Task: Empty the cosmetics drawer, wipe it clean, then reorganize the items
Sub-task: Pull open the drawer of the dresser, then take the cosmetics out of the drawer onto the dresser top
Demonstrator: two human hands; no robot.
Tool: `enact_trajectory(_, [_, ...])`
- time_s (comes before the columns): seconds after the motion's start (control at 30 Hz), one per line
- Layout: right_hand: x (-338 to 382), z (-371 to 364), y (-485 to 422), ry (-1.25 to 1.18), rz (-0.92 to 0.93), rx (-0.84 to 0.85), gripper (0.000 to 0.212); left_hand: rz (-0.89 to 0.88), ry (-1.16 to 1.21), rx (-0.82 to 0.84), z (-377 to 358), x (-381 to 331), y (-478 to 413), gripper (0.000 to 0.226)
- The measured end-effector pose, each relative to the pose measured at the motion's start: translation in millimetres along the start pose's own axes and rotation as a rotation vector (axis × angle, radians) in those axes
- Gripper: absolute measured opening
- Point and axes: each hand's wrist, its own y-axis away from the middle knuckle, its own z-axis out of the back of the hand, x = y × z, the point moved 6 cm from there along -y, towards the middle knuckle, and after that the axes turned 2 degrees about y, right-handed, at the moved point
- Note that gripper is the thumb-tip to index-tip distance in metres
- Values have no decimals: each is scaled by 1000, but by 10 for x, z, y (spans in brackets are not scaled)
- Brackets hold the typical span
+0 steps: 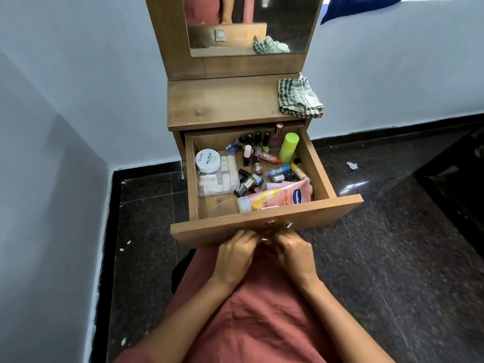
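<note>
cosmetics drawer stood pulled open and full, directly ahead of the left hand and right hand, its length running away from them, both equally near, fingers curled at its front panel, grip impossible to tell.

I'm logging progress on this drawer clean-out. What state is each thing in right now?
drawer: pulled open, cosmetics inside
cloth: crumpled on the dresser top, untouched
lotion tube: lying flat, capped
green bottle: standing, capped
white jar: lid on, atop a clear box
left hand: fingers curled at the drawer front, grip hidden
right hand: same
</note>
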Motion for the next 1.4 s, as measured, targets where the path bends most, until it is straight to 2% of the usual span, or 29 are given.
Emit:
enact_trajectory(0.1, [-5, 9, 50, 31, 0, -4, 14, -32, -44, -21, 15, -70, 47, 23])
enact_trajectory(0.3, [4, -49, 85, 1, -44, 123, 20, -24, -26, 40, -3, -95, 80, 26])
enact_trajectory(0.4, [9, -17, 69, -38, -16, 177, 10, -23, 1, 40, 31, -110, 63, 27])
enact_trajectory(0.57, [121, 422, -135, -115, 98, 113, 19, -144, 157, -148, 363, -313, -23, 20])
enact_trajectory(0.7, [152, 780, -464, -258, 87, 50, 17, -68, 264, -194, 693, -293, -368, 19])
enact_trajectory(0.77, [105, 823, -696, -317, 50, 54, 9, 80, 298, -75, 716, -151, -663, 16])
enact_trajectory(0.83, [-1, 703, -938, -307, -9, 172, 9, 176, 313, 101, 597, 21, -913, 14])
enact_trajectory(0.93, [-196, 407, -1171, -145, -39, 409, 25, 153, 286, 375, 316, 164, -1126, 20])
enact_trajectory(1.0, [-272, 252, -1240, -90, -4, 508, 31, 129, 237, 490, 163, 199, -1154, 26])
enact_trajectory(1.17, [-367, 17, -1336, 6, 56, 710, 41, 77, 102, 637, -43, 232, -1150, 40])
enact_trajectory(1.3, [-423, -35, -1377, 47, 87, 813, 37, 75, 86, 686, -99, 274, -1165, 51])
enact_trajectory(1.4, [-412, -45, -1391, 74, 106, 864, 41, 57, 103, 700, -118, 281, -1167, 50])
